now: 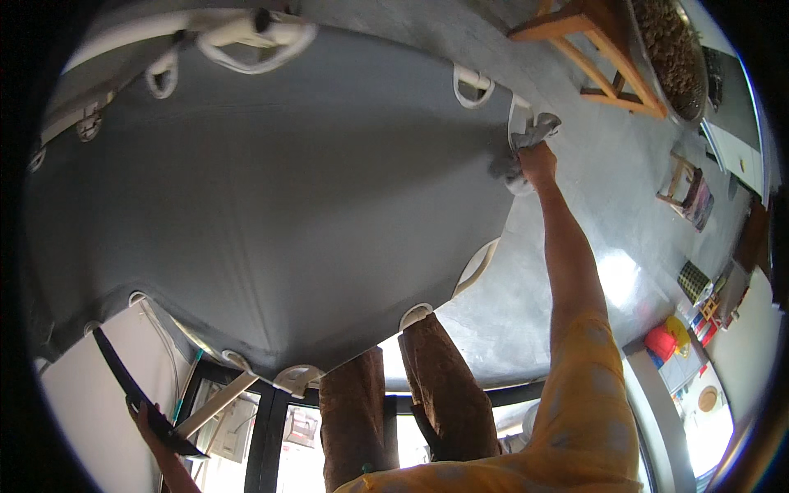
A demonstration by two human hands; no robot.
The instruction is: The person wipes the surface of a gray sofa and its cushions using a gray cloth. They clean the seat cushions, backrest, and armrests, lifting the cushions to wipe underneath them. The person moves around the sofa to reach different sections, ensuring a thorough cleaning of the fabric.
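Note:
Before me spreads the grey fabric [296, 191] of what looks like a folding lounger, with white-edged cut-outs along its border. Pale frame tube [473, 77] shows through some of them. My right hand [539, 165], at the fabric's right edge, grips a crumpled grey cloth [542, 127] that bulges out on both sides of the fist. A darker band runs across the fabric from there; whether it is damp or shadow, I cannot tell. At lower left my left hand [145, 419] grasps a long black armrest-like piece [126, 379], joined to a pale bar [216, 407].
A wooden stool [607, 61] stands at upper right beside a wide metal tray [669, 58] of brown pieces. A smaller stool [687, 192] is farther right on the grey floor [616, 228]. My brown-trousered legs [444, 382] are against the near edge, with black-framed glass doors [265, 425] behind.

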